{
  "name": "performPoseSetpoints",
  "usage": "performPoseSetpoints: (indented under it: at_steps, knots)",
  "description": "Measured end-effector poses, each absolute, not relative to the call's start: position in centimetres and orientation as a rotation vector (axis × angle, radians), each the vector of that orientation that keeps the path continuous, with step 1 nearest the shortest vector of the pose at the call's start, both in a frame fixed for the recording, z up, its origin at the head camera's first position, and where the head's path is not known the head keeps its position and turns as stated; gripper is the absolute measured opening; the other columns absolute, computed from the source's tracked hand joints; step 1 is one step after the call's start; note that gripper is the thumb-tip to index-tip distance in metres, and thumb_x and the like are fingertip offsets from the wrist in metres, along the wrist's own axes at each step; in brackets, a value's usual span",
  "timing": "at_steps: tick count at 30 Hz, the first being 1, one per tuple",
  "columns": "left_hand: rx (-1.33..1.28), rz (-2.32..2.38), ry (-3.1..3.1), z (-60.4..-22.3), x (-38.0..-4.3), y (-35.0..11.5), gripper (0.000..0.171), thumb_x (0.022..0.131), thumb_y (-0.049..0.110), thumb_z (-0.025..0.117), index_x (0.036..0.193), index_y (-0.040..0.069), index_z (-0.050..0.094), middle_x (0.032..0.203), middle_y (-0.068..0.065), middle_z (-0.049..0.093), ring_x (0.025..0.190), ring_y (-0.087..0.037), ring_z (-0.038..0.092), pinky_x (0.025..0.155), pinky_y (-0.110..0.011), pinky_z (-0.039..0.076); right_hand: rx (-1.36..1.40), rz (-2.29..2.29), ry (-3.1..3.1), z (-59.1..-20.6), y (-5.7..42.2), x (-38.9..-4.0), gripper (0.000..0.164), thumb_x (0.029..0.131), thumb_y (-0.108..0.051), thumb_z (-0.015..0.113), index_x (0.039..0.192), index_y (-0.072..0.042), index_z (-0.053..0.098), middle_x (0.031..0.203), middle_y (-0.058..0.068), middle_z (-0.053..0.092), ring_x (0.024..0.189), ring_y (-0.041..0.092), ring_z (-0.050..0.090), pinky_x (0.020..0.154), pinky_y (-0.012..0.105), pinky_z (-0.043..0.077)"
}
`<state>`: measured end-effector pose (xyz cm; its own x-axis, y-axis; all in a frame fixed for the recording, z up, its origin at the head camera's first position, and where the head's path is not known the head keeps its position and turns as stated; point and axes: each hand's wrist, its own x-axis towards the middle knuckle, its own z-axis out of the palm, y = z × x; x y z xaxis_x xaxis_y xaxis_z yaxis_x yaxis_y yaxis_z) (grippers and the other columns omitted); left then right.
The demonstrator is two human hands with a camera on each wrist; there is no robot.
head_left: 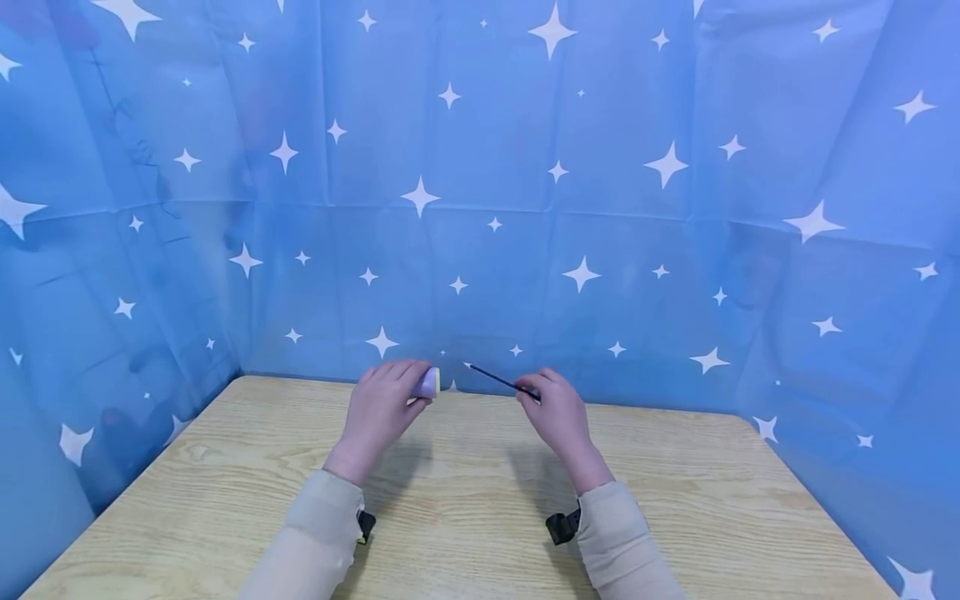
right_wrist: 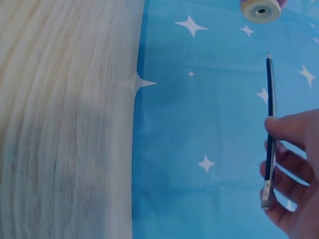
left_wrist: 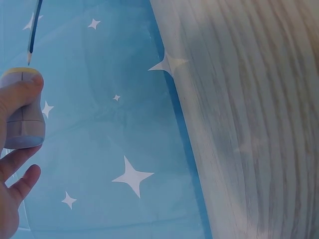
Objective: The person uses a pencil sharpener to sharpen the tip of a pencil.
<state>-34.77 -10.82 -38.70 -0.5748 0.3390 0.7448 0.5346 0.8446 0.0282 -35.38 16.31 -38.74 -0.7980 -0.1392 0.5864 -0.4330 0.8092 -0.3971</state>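
My left hand [head_left: 382, 408] grips a small purple pencil sharpener [head_left: 427, 384] above the far edge of the table. Its yellow end faces right, and a dark round hole shows in that end [right_wrist: 261, 11] in the right wrist view. Across from it, my right hand [head_left: 558, 412] pinches a dark pencil [head_left: 491, 376] between thumb and fingers. The bare sharpened tip points left at the sharpener, with a gap between the two in the head view. A pale eraser end of the pencil [right_wrist: 267, 191] lies by the right fingers. The left palm partly hides the sharpener from above.
Below both hands spreads a light wood-grain table [head_left: 457, 500] with rounded far corners. A blue cloth with white stars [head_left: 495, 167] hangs behind it and along the sides. Black wrist devices [head_left: 562, 527] sit at the sleeve cuffs.
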Motion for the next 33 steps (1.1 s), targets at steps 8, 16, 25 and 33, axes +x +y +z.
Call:
performPoseSetpoints:
  at_steps: [8,16,25,33]
  knots:
    - [-0.632,-0.321,-2.24,-38.8,-34.9,-10.8,0.052,0.075,0.021,0.085,0.121,0.013,0.065,0.116,-0.004,0.067,0.106,-0.025,0.061,0.085,-0.041,0.049,0.356,0.863,-2.549,-39.3,17.5,-36.2,0.013,0.088,-0.014,0.071,0.1,-0.009,0.074,0.086,-0.001,0.06,0.073,0.016,0.054,0.065,0.034,0.047]
    - [-0.648,-0.315,-2.219,-38.8,-34.9,-10.7,0.051,0.074,0.022,0.085,0.12,0.013,0.065,0.114,-0.004,0.067,0.104,-0.025,0.062,0.084,-0.041,0.05,0.284,1.023,-2.62,-40.1,18.4,-37.0,0.015,0.088,-0.013,0.07,0.101,-0.006,0.074,0.083,0.0,0.062,0.072,0.018,0.053,0.061,0.032,0.045]
    - [-0.641,-0.325,-2.236,-38.9,-34.8,-10.7,0.051,0.075,0.022,0.085,0.121,0.013,0.065,0.114,-0.004,0.067,0.103,-0.025,0.062,0.084,-0.041,0.049,0.217,1.141,-2.662,-41.1,19.3,-37.8,0.016,0.087,-0.01,0.07,0.099,0.0,0.072,0.086,0.005,0.068,0.069,0.016,0.061,0.059,0.031,0.05]
    - [-0.647,-0.329,-2.225,-39.0,-34.8,-10.6,0.051,0.074,0.022,0.085,0.12,0.013,0.065,0.114,-0.004,0.068,0.102,-0.025,0.063,0.083,-0.041,0.05,0.183,1.229,-2.693,-41.9,19.8,-38.2,0.015,0.087,-0.006,0.068,0.097,0.005,0.07,0.089,0.011,0.07,0.067,0.018,0.063,0.063,0.034,0.054]
